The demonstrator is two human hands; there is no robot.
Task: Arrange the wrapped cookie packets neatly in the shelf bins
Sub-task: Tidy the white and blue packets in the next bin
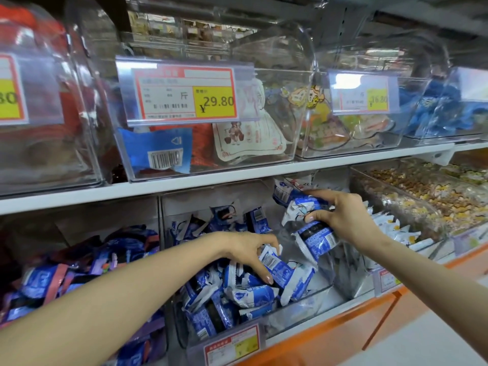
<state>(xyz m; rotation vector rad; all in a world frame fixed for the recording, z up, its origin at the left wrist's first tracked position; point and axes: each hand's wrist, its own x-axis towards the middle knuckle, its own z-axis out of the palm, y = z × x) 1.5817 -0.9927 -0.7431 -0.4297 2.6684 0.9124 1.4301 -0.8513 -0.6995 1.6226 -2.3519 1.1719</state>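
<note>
A clear shelf bin (298,310) on the lower shelf holds a heap of blue-and-white wrapped cookie packets (245,291). My left hand (250,249) reaches into the bin from the left, its fingers curled round one packet (277,265) on top of the heap. My right hand (340,215) is above the bin's right side and grips a bundle of packets (309,223), with one hanging down below the thumb. More packets stand at the back of the bin.
A bin of dark blue and purple packets (87,262) sits to the left. White packets (396,228) and loose snacks (427,191) fill bins to the right. Upper-shelf bins with price tags (184,93) overhang the lower row. An orange shelf edge (343,331) runs below.
</note>
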